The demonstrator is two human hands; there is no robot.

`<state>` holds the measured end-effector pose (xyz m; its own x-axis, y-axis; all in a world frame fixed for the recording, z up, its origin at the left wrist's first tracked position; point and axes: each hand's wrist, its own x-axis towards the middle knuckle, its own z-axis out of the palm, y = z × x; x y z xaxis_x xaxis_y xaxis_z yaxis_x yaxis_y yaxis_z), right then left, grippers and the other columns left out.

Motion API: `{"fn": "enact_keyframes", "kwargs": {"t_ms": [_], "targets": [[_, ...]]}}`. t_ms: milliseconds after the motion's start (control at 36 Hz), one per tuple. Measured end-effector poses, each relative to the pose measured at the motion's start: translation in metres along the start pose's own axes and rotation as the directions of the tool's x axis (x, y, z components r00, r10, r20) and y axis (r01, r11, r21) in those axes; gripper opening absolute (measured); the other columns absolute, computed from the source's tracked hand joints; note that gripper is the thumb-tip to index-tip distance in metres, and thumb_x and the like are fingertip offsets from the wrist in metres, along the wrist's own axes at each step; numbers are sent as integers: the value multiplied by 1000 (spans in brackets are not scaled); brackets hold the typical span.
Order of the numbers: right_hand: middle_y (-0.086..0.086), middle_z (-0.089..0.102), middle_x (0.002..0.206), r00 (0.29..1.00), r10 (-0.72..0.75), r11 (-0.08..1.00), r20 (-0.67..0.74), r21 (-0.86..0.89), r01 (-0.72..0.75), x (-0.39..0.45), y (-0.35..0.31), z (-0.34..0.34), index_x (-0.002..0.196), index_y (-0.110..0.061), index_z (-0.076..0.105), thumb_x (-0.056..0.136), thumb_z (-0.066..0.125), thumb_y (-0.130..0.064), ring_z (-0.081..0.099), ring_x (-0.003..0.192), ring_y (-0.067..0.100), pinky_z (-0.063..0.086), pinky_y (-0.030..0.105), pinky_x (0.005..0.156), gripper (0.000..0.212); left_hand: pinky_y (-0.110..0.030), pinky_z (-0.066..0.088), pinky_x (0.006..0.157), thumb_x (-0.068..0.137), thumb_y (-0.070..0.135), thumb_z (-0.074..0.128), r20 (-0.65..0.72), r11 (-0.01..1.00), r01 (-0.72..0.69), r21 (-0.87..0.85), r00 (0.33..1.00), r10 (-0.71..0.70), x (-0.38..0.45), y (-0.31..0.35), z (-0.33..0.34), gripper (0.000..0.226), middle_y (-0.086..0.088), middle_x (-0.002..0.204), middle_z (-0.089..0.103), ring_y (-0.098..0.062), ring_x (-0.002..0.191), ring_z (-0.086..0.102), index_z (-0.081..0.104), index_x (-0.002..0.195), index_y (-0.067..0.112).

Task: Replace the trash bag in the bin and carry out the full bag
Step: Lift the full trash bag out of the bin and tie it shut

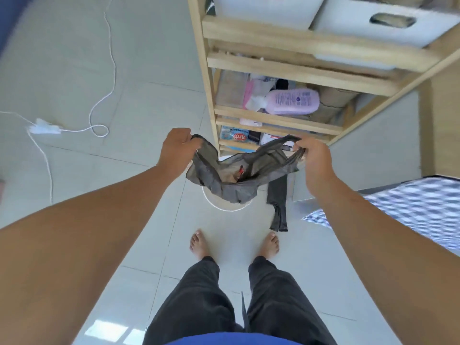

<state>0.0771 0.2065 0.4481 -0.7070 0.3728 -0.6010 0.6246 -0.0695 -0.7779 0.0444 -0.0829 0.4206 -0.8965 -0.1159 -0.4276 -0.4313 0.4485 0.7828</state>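
Note:
A dark grey trash bag (pixel 224 178) with rubbish inside hangs stretched between my two hands, directly above a small white round bin (pixel 225 206) on the floor. My left hand (pixel 178 148) grips the bag's left handle. My right hand (pixel 315 161) grips the right handle. The bag hides most of the bin; only its near rim shows. A second dark bag (pixel 278 202), flat and folded, lies on the floor just right of the bin.
A wooden shelf rack (pixel 273 63) with white boxes and a lilac bottle (pixel 292 102) stands right behind the bin. A checked blue bedcover (pixel 410 207) is at the right. A white cable and plug (pixel 44 129) lie on the tiled floor at the left. My bare feet are near the bin.

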Motion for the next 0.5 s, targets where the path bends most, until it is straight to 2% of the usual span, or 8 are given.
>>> {"fn": "enact_keyframes", "kwargs": {"t_ms": [56, 111, 167, 194, 278, 361, 444, 500], "targets": [[-6, 57, 46, 999, 48, 966, 7, 255, -49, 1, -5, 5, 50, -16, 55, 79, 55, -9, 54, 48, 14, 39, 11, 40, 30, -14, 44, 82, 86, 12, 63, 19, 973, 74, -217, 997, -71, 4, 11, -1, 13, 0, 104, 63, -13, 97, 56, 68, 97, 10], [2, 66, 61, 998, 40, 901, 53, 431, -59, -7, -11, 9, 54, -14, 49, 86, 49, -11, 63, 55, 15, 54, 20, 55, 32, -6, 49, 65, 88, 6, 58, 49, 873, 140, -468, 990, -133, -1, 25, -3, 15, -3, 105, 72, -14, 90, 62, 69, 79, 12], [22, 71, 91, 986, 9, 831, 167, 548, -100, -12, -17, 14, 55, -14, 50, 91, 45, -15, 67, 78, 29, 58, 41, 80, 36, -15, 54, 58, 91, 10, 54, 107, 742, 177, -647, 984, -142, -5, 36, -4, 34, -11, 89, 77, -19, 74, 67, 56, 58, 14], [28, 70, 98, 983, 3, 815, 181, 569, -107, -12, -22, 17, 59, -14, 53, 94, 44, -18, 67, 82, 34, 57, 45, 83, 37, -19, 54, 57, 92, 15, 52, 117, 681, 192, -706, 981, -156, -6, 42, -6, 38, -11, 75, 74, -22, 66, 67, 53, 54, 15], [18, 73, 70, 991, -16, 810, 135, 583, -66, -14, -31, 25, 75, -13, 52, 100, 43, -23, 70, 64, 31, 59, 35, 59, 29, -27, 46, 62, 94, 20, 46, 119, 500, 207, -841, 972, -202, -10, 53, -10, 46, -4, 55, 56, -22, 48, 57, 61, 51, 14], [0, 60, 47, 997, -27, 847, 70, 531, -15, -19, -38, 27, 87, -13, 53, 101, 41, -26, 60, 40, 18, 50, 30, 54, 23, -31, 49, 56, 93, 16, 42, 82, 546, 199, -813, 969, -231, -12, 56, -14, 35, -4, 61, 54, -21, 41, 46, 69, 73, 8], [0, 53, 48, 998, -54, 927, 38, 374, 36, -26, -50, 23, 86, -12, 56, 96, 40, -23, 43, 35, 14, 39, 25, 42, 22, -26, 46, 46, 100, 11, 39, 49, 617, 153, -772, 982, -182, -16, 62, -24, 34, -5, 67, 57, -16, 43, 46, 70, 87, 6], [-3, 54, 51, 995, -89, 964, 41, 256, 76, -33, -59, 21, 89, -14, 61, 95, 39, -20, 43, 35, 10, 35, 21, 39, 24, -25, 43, 45, 103, 10, 38, 13, 688, 129, -715, 985, -172, -18, 69, -31, 35, -4, 74, 58, -14, 44, 45, 70, 89, 7]]}}
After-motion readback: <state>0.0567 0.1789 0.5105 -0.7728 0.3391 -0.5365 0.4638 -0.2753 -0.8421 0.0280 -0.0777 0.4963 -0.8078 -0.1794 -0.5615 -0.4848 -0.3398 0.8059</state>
